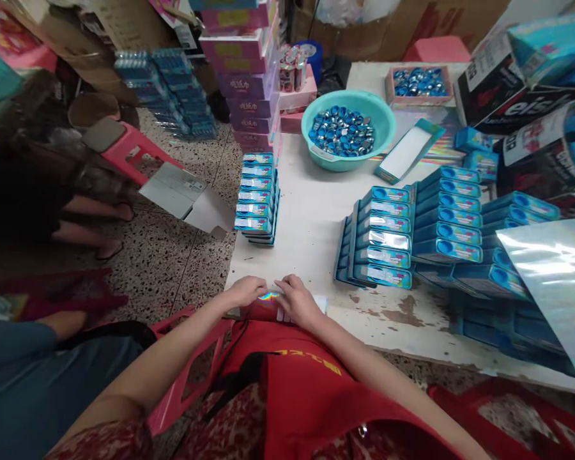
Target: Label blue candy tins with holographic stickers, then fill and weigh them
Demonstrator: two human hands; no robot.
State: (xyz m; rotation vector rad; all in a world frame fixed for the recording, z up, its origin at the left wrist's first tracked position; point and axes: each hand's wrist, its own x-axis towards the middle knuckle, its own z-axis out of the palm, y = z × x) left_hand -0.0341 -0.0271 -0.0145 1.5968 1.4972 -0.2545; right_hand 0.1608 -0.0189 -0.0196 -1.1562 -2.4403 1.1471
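Note:
Close to my body, at the near edge of the table, both hands are at a shiny sheet (pixel 270 296) that gives off a rainbow glint. My left hand (pixel 249 291) has its fingers closed together at the left part of the sheet. My right hand (pixel 298 303) pinches it on the other side, thumb and fingers close to the left fingertips. Part of the sheet is hidden under the right hand, and its lower side blends into the red apron. Beyond the left hand stands a stack of blue boxes (pixel 255 198).
More stacked blue boxes (pixel 383 243) fill the table's right side. A turquoise basin (pixel 386 131) holds blue and silver round pieces, beside an open blue box (pixel 407 153). Tall pink and purple cartons (pixel 249 105) rise behind. Another person's arm (pixel 62 322) is at left, near a red stool (pixel 129 147).

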